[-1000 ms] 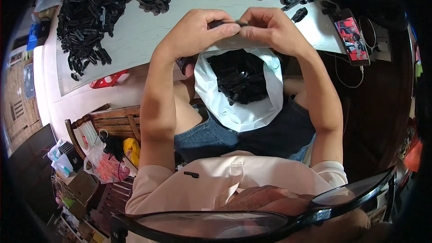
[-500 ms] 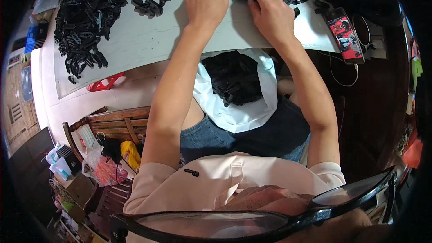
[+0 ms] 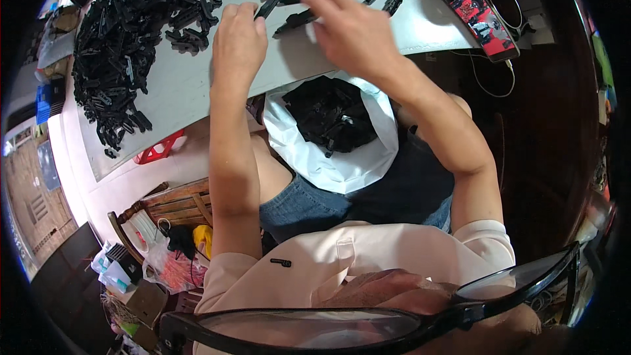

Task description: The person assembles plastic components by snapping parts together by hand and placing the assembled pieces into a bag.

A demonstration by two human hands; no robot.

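Upper centre: I see left hand (image 3: 240, 43) at black part (image 3: 267, 6), right hand (image 3: 355, 33), blurred, near dark piece (image 3: 294, 22); can't tell either grip. White bag (image 3: 322, 176) mid-frame.

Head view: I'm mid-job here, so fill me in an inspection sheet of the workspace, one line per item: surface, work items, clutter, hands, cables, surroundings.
Surface: light table, bare in its near middle.
Work items: black parts heaped at the left, more scattered along the far side; an open white bag in front of the person holds others.
Clutter: phone, screen lit, at the table's right end.
Hands: left hand beside a small black part, contact unclear; right hand blurred, near another, grip unclear.
Cables: pale cable at the phone's near end, looping below the table edge.
Surroundings: wooden bench at the left, with a clear bag of pinkish contents.
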